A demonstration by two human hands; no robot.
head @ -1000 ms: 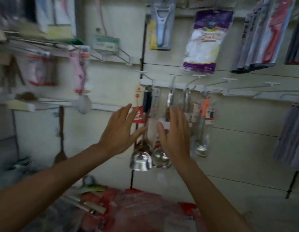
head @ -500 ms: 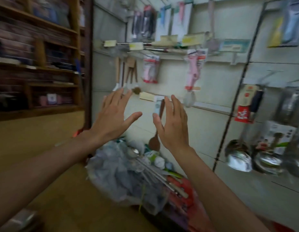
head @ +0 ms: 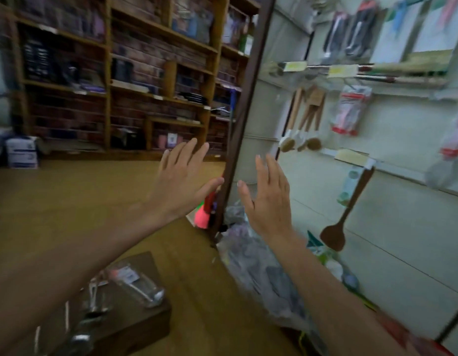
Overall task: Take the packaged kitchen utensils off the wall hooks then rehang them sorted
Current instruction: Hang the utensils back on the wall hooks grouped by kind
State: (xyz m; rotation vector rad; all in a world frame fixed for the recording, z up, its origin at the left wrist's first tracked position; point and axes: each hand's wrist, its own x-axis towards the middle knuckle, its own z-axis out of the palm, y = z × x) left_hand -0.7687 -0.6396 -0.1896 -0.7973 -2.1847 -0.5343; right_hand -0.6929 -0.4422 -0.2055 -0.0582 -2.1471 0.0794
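Packaged kitchen utensils (head: 347, 109) are hanging from wall hooks (head: 333, 73) on a pale display panel (head: 402, 201), up and to the right of both hands and well apart from them. Among them, wooden-handled brushes (head: 303, 124) are dangling in a cluster above the right hand, and a dark brown spatula (head: 344, 214) is hanging just to the right of that hand, its blade at about wrist level. More packets are hanging higher on the panel, too blurred to identify.

The left hand (head: 180, 185) is reaching forward with fingers spread and palm facing away, grasping nothing. The right hand (head: 270, 199) is raised beside it, also spread flat and empty, thumb pointing toward the left hand. The two hands are near each other but not touching, and a dark wooden post (head: 244, 111) at the panel's edge is rising behind the gap between them.

Below the right forearm, a heap of clear plastic bags (head: 261, 273) is lying on the floor against the panel. Below the left forearm, more packaged utensils (head: 135, 283), with metal parts showing through clear wrap, are lying on a brown cardboard box (head: 145, 319). Something bright pink and red (head: 204, 211) is sitting at the foot of the post, just under the left thumb.

Beyond the left hand, wooden shelving (head: 107, 73) with blurred stock is standing against a brick wall across a tan floor (head: 68, 201).
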